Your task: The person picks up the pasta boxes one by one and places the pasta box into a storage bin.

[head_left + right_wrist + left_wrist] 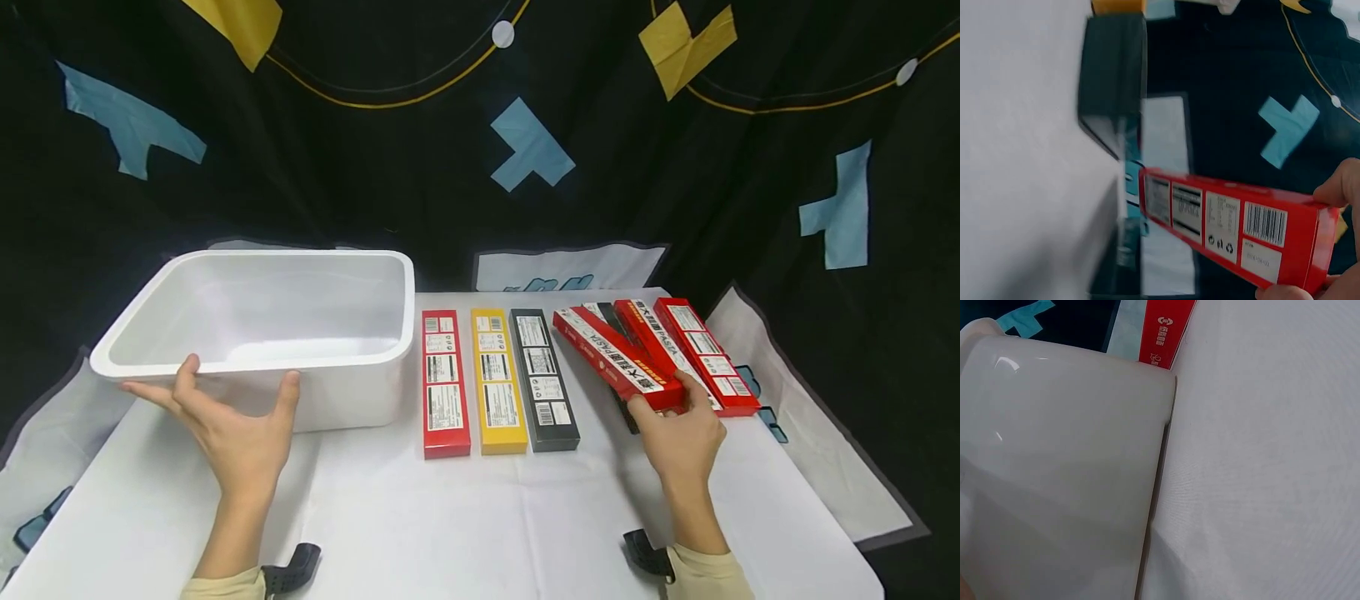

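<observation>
My left hand (243, 442) rests spread against the front wall of a white plastic bin (360, 396), its fingertips at the rim. The bin's inside shows bare; in the left wrist view the bin's outer wall (1072, 425) fills the left half. My right hand (686, 442) pinches the near end of a red pasta box (611, 354), thumb on one side and fingers on the other. The right wrist view shows this held red box (1229, 225) tilted, with its barcode side visible. Beneath it lies a dark box (598, 310), mostly hidden.
Between bin and right hand lie a red box (446, 383), a yellow box (498, 381) and a dark grey box (543, 379), side by side. Two more red boxes, one inner (652, 329) and one outer (705, 358), lie at the right. A black curtain (420, 183) hangs behind the white table (450, 525).
</observation>
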Demonstrator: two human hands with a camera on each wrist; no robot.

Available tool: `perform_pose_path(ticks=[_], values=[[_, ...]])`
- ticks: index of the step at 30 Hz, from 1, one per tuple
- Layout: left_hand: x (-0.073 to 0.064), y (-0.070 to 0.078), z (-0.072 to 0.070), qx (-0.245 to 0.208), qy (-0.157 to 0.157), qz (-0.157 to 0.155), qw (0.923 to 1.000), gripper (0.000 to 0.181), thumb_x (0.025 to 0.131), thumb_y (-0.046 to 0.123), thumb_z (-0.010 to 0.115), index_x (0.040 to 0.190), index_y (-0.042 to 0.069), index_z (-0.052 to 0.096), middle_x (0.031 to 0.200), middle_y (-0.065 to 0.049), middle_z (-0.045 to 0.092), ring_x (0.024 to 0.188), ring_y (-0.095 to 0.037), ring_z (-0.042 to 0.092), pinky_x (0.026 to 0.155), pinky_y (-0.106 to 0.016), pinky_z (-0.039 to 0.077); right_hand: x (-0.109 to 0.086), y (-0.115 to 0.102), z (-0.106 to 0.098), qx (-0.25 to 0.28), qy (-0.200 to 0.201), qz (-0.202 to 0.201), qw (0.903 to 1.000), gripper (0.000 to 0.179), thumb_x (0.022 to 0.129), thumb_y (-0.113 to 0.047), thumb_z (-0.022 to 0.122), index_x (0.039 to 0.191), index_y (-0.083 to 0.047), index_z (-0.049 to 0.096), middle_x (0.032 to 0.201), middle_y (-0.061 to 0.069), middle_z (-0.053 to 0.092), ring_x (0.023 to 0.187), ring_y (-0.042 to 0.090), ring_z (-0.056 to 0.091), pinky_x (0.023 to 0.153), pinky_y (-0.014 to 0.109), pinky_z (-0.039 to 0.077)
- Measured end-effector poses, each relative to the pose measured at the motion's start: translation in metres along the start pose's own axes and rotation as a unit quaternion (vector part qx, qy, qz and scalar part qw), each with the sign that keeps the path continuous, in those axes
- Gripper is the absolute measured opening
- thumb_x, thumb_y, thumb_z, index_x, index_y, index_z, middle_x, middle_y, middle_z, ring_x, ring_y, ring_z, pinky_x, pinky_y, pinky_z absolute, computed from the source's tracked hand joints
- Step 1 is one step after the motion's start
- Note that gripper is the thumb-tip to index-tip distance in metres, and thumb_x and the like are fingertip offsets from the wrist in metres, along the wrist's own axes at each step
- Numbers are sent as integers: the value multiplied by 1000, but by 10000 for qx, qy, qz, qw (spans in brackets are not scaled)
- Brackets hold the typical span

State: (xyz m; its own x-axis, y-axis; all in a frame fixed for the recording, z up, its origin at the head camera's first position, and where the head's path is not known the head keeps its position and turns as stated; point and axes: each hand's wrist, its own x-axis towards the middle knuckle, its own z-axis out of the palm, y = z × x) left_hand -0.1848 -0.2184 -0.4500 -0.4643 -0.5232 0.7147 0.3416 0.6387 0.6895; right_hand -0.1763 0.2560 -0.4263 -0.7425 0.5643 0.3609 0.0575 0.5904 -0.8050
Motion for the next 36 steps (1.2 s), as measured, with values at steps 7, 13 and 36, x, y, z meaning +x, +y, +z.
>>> perform_pose_path(ticks=[7, 13, 36], values=[[0, 0, 0, -45, 19, 9, 10000, 94, 67, 29, 87, 142, 18, 32, 157, -26, -19, 146, -19, -15, 115, -31, 9, 13, -13, -20, 598, 44, -242, 9979, 61, 78, -24, 77, 135, -14, 57, 123, 7, 64, 94, 26, 66, 76, 22, 53], [-2, 0, 2, 0, 36, 41, 10000, 95, 67, 30, 87, 143, 21, 31, 156, -26, -19, 146, -20, -17, 115, -31, 10, 28, -26, -31, 1114, 15, -754, 9909, 59, 78, -13, 77, 134, -16, 59, 124, 6, 63, 101, 28, 66, 79, 25, 52], [-1, -2, 1, 15, 105, 0, 9999, 92, 66, 30, 87, 140, 18, 33, 157, -26, -17, 147, -20, -15, 115, -31, 12, 46, -117, -7, 3265, -1734, -2582, 8926, 58, 77, 9, 70, 132, -1, 57, 126, 17, 60, 108, 28, 59, 81, 25, 53]])
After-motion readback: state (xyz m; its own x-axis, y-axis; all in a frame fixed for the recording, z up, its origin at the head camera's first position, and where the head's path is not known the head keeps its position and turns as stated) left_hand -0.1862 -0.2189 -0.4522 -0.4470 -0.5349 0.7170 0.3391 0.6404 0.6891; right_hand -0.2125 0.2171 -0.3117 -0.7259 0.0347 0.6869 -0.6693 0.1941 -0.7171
